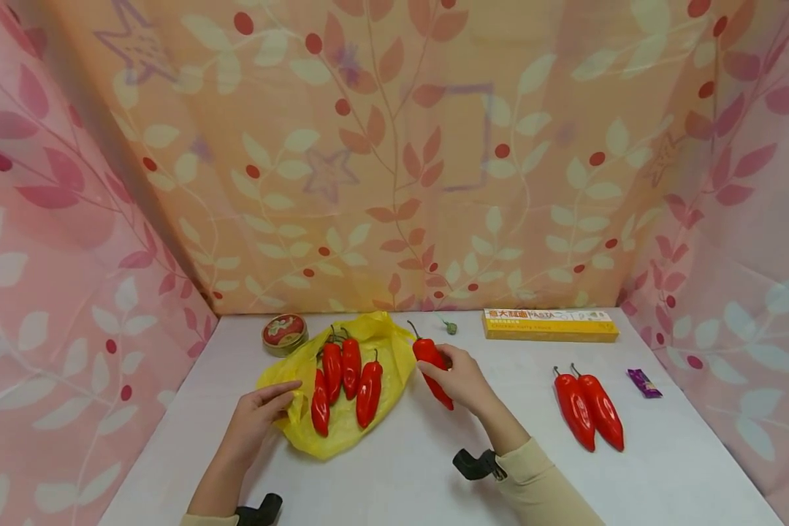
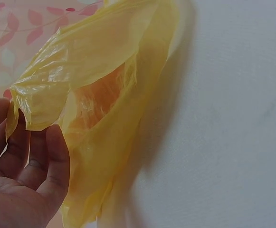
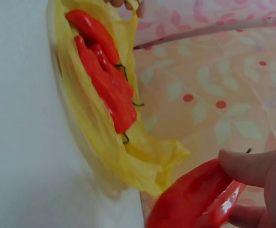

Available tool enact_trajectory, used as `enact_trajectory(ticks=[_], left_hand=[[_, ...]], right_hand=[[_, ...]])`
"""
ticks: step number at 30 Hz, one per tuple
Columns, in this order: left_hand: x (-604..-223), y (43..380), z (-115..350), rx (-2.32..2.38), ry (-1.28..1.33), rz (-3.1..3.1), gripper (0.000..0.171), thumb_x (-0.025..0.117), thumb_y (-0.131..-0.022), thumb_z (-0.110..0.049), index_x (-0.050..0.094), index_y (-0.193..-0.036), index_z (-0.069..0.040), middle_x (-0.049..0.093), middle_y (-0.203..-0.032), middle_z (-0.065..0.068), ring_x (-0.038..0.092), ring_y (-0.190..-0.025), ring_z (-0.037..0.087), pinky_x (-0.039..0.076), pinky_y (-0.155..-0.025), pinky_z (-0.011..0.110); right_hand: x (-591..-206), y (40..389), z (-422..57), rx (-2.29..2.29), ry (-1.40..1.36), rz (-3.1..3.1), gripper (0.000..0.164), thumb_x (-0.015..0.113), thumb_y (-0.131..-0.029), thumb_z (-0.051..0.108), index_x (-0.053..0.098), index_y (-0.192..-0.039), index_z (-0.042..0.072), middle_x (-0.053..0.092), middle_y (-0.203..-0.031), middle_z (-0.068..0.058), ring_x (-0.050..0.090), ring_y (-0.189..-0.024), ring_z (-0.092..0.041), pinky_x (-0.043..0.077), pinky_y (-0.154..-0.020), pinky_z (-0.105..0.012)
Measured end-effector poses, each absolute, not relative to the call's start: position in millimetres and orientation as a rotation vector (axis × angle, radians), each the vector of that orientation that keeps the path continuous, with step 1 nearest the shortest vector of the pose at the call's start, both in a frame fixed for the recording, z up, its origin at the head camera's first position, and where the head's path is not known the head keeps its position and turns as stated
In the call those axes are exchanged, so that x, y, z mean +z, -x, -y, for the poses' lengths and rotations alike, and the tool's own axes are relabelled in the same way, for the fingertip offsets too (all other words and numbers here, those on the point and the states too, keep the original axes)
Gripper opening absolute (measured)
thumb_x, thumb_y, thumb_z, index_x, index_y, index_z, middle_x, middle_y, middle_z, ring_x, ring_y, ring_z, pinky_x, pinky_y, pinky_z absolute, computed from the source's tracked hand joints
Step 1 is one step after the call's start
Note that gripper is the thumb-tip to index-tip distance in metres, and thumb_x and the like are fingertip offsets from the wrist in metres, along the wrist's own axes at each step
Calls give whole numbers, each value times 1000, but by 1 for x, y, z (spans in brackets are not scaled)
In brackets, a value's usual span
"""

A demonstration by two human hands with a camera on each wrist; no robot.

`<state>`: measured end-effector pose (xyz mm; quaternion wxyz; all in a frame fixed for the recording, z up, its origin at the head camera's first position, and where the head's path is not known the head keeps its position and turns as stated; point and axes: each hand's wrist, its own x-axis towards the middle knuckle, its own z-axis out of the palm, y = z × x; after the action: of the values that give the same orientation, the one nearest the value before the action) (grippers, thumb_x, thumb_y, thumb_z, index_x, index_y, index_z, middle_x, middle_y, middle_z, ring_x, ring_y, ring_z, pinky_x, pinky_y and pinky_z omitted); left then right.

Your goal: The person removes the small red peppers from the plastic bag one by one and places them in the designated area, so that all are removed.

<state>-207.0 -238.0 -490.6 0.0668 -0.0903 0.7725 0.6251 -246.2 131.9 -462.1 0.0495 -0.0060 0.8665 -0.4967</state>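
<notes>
A yellow plastic bag [image 1: 342, 438] lies spread on the table with several red peppers [image 1: 370, 394] on it, their dark stems pointing mostly toward the back. My left hand [image 1: 258, 418] pinches the bag's left edge; in the left wrist view the film [image 2: 42, 107] is caught between thumb and fingers. My right hand [image 1: 459, 376] holds another red pepper [image 1: 427, 354] just right of the bag, gripped round its middle with the stem up. The right wrist view shows that pepper [image 3: 190, 194] between thumb and fingers, the bag [image 3: 85, 114] beyond it.
Two red peppers [image 1: 588, 413] lie side by side at the right, near a small purple packet [image 1: 644, 383]. Along the back stand a round red-lidded tin [image 1: 285, 334], a small green item [image 1: 451, 328] and a yellow pasta box [image 1: 551, 326]. Patterned cloth walls [image 1: 394, 183] enclose the table.
</notes>
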Motion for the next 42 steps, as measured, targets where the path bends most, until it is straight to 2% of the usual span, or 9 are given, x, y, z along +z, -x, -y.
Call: enact_trajectory(ticks=[17, 26, 31, 38, 42], left_hand=[[-490, 209, 238, 1871, 293, -2316, 36, 58, -104, -24, 65, -135, -8, 58, -142, 10, 57, -111, 21, 54, -88, 23], [-492, 210, 239, 1869, 288, -2320, 35, 58, -103, -25, 66, -134, -9, 58, -141, 9, 56, -112, 20, 54, -89, 23], [-493, 210, 239, 1868, 277, -2332, 35, 58, -103, -24, 66, -134, -9, 59, -141, 10, 57, -111, 20, 54, -89, 23], [-490, 209, 237, 1865, 272, -2341, 36, 58, -103, -25, 65, -134, -8, 58, -142, 11, 56, -112, 22, 54, -89, 24], [-490, 208, 237, 1866, 277, -2337, 36, 58, -103, -25, 65, -135, -8, 57, -143, 10, 56, -114, 22, 54, -91, 24]], right_hand=[[-468, 215, -208, -1271, -212, -2848, 63, 77, -88, 37, 53, -137, 6, 64, -122, -16, 61, -108, -32, 61, -75, -42], [-481, 200, -259, -1100, -293, -2959, 71, 78, -86, 41, 52, -136, -3, 64, -121, -24, 62, -102, -35, 60, -68, -38], [-489, 197, -280, -938, -342, -3041, 72, 80, -85, 40, 52, -136, -3, 66, -113, -26, 62, -93, -34, 59, -67, -44], [-498, 194, -287, -805, -371, -3162, 68, 82, -83, 33, 56, -132, -6, 65, -119, -30, 61, -103, -42, 54, -83, -63], [-497, 192, -289, -709, -389, -3207, 64, 83, -81, 32, 59, -125, -8, 67, -111, -30, 61, -96, -41, 54, -80, -63]])
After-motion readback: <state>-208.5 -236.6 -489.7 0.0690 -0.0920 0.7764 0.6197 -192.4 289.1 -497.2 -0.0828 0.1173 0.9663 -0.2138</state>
